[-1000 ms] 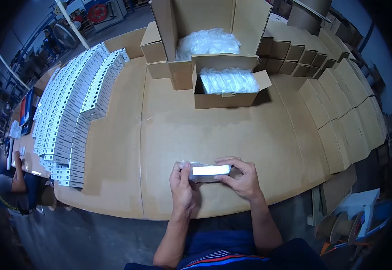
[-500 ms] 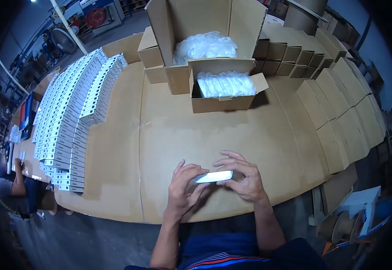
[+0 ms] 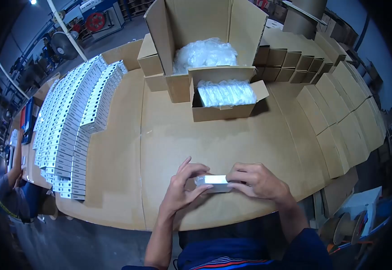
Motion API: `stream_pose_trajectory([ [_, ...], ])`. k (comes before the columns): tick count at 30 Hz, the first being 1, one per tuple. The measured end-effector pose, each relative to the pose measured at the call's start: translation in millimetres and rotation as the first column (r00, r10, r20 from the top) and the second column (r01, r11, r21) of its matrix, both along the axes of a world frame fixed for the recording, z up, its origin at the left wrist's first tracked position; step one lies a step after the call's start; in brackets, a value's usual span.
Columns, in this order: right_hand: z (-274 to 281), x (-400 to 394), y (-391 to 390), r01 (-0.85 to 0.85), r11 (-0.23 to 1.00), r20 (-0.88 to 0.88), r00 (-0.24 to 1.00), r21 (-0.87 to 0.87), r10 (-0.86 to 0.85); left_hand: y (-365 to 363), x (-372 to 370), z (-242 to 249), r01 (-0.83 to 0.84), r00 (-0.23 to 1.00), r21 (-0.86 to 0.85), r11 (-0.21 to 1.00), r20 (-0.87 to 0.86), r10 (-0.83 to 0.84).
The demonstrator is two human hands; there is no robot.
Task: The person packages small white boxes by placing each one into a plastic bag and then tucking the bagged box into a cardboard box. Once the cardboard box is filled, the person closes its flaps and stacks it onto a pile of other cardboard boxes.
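Right hand (image 3: 256,180) has swung inward over the box's end since the earlier frame, the box has come down more level with its grey-looking near side now in my view, and off to the left the co-worker (image 3: 10,189) has stretched an arm out!

The piece in play is a small, flat, white-topped rectangular box (image 3: 215,179), held on the near side of my landmark, the small open brown cardboard carton (image 3: 223,114), well apart from it. Right fingers: thumb and bent fingers pinched on its right end, a firm-looking grip. Left hand (image 3: 181,186): loosely curved, thumb against the near face, index finger arched above the left end; whether those fingers press, I can't tell. Clear film seems to glint at that left end.

I judge the step in hand as two-handed handling, probably adjusting the covering. Any next move, I reckon, calls for the right pinch to stay steady while the left thumb keeps the box level and the film unsnagged.

Around it: clear plastic-wrapped packs (image 3: 227,93) stand inside the carton, a crumpled clear plastic heap (image 3: 205,54) sits behind it, rows of small white printed boxes (image 3: 65,130) run to its left, and stacked plain brown cardboard boxes (image 3: 349,121) fill its right.
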State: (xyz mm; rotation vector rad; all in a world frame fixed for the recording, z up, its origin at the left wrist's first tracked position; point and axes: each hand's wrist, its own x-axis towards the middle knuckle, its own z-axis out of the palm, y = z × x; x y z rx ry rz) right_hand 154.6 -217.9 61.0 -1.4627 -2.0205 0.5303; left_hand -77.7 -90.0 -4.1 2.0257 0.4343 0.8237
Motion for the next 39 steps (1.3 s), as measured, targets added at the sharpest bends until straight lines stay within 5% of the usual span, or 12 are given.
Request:
stream_pose_trajectory([
  [3,7.5,19.1,15.2,0.014,0.999,-0.023,1.000,0.032,-0.013,18.3,10.8,19.8,-0.005,0.992,-0.224,0.975,-0.120,-0.022],
  [6,22.2,38.0,33.8,0.159,0.984,-0.012,0.987,0.076,-0.159,46.6,30.8,24.9,-0.195,0.970,-0.129,0.972,-0.171,0.172],
  [10,40.8,43.4,68.4,0.402,0.885,-0.097,0.916,0.235,-0.390,86.0,54.6,26.0,-0.214,0.911,0.313,0.926,-0.278,0.304],
  [14,45.8,31.1,108.0,0.523,0.770,-0.158,0.850,0.365,-0.503,108.1,80.3,17.4,-0.243,0.884,0.422,0.873,-0.275,0.379],
  [24,0.4,-4.4,194.8,0.633,0.597,-0.278,0.765,0.493,-0.581,112.0,79.8,4.5,-0.314,0.921,0.192,0.930,-0.176,0.348],
  [33,-26.4,-12.1,224.5,0.657,0.692,-0.068,0.738,0.301,-0.671,116.2,77.0,5.9,-0.289,0.946,0.034,0.957,-0.144,0.291],
  [39,-56.5,-16.5,218.4,0.589,0.714,0.117,0.735,0.378,-0.668,121.1,75.0,-3.6,-0.271,0.962,-0.053,0.961,-0.051,0.268],
])
